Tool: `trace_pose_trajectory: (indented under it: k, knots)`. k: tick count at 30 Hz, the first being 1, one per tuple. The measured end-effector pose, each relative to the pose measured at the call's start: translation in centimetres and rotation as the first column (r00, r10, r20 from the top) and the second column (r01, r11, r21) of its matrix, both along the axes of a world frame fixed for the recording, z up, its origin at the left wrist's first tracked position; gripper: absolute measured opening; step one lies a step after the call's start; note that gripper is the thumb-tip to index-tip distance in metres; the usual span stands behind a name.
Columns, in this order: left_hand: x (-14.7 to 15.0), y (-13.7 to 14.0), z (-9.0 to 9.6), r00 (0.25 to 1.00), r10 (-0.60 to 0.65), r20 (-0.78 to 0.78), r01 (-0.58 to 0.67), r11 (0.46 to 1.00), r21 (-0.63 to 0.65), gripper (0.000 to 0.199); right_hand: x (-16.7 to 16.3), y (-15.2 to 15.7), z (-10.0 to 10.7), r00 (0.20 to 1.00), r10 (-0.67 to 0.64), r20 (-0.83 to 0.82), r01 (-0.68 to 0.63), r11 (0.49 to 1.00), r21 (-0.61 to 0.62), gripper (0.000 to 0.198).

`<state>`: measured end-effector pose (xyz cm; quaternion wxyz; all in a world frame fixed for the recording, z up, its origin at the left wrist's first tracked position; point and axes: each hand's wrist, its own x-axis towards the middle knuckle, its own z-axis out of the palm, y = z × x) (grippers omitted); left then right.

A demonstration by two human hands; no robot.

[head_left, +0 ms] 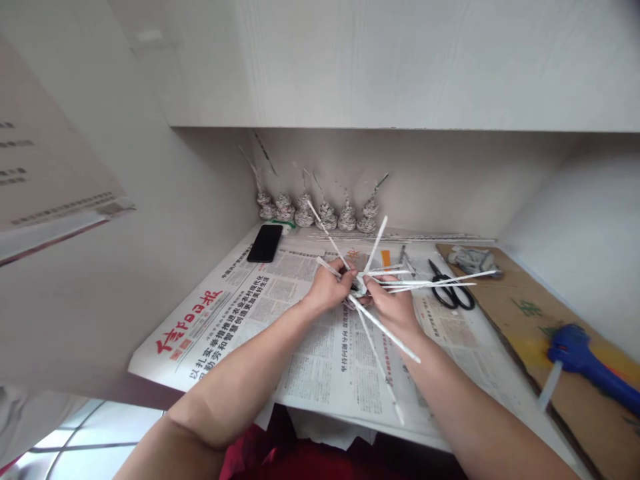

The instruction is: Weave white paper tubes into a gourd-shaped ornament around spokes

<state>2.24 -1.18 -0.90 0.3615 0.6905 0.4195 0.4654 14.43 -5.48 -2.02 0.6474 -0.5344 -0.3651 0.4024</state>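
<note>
Between my hands is a small piece of paper weaving (359, 287), with several white rolled-paper strips (376, 243) sticking out of it in all directions. My left hand (331, 285) grips its left side, thumb and fingers closed on it. From the right, my right hand (393, 303) pinches the weaving with its thumb near the centre. One thick strip (387, 330) slants down toward my right forearm, and others point right above the scissors. The underside of the weaving and some fingertips are hidden. Newspaper (320, 360) covers the table beneath.
Several woven paper gourds (327, 217) stand along the back wall, beside long thin paper sticks (430, 238). A black phone (265, 243) lies left. On the right are black scissors (450, 287), cardboard (500, 320), a crumpled bundle (475, 260) and a blue glue gun (585, 360). A shelf overhangs.
</note>
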Motion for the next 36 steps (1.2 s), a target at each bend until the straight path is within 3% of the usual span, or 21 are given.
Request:
trace_pose_trajectory:
  k: [6, 8, 11, 15, 19, 21, 25, 31, 36]
  knots:
    - [-0.4, 0.4, 0.3, 0.975, -0.117, 0.190, 0.150, 0.975, -0.167, 0.012, 0.2, -0.1, 0.1, 0.999, 0.002, 0.042, -0.002, 1.000, 0.003, 0.025]
    - [-1.3, 0.7, 0.8, 0.942, -0.219, 0.256, 0.288, 0.918, -0.273, 0.022, 0.4, 0.1, 0.1, 1.000, -0.001, 0.021, 0.001, 1.000, -0.009, 0.025]
    - [-3.0, 1.0, 1.9, 0.853, -0.360, 0.377, 0.494, 0.789, -0.365, 0.048, 0.8, 0.2, 0.6, 1.000, 0.002, -0.025, -0.002, 1.000, -0.014, 0.022]
    - [-4.5, 1.3, 2.9, 0.786, -0.440, 0.434, 0.605, 0.692, -0.394, 0.052, 1.2, 0.1, 1.3, 0.999, 0.028, -0.042, -0.029, 0.999, -0.017, 0.021]
    - [-4.1, 1.5, 2.7, 0.868, -0.300, 0.395, 0.469, 0.757, -0.455, 0.047, 1.3, 0.1, 1.0, 0.997, 0.059, 0.041, -0.059, 0.998, -0.012, 0.020]
    - [-3.7, 1.6, 2.3, 0.889, -0.293, 0.353, 0.434, 0.784, -0.444, 0.046, 1.3, 0.0, 0.7, 0.990, 0.081, 0.113, -0.080, 0.997, -0.015, 0.020]
    - [-3.0, 1.6, 1.7, 0.894, -0.353, 0.276, 0.435, 0.830, -0.348, 0.037, 1.4, -0.1, 0.1, 0.963, 0.111, 0.246, -0.111, 0.994, -0.016, 0.025]
    - [-1.9, 0.8, 1.3, 0.943, -0.235, 0.236, 0.291, 0.927, -0.237, 0.034, 1.5, -0.5, 0.9, 0.927, 0.101, 0.362, -0.103, 0.995, -0.015, 0.023]
    - [-1.1, 0.2, 1.3, 0.962, -0.183, 0.204, 0.211, 0.969, -0.128, 0.028, 1.3, -0.8, 1.3, 0.915, 0.108, 0.389, -0.119, 0.993, 0.004, 0.024]
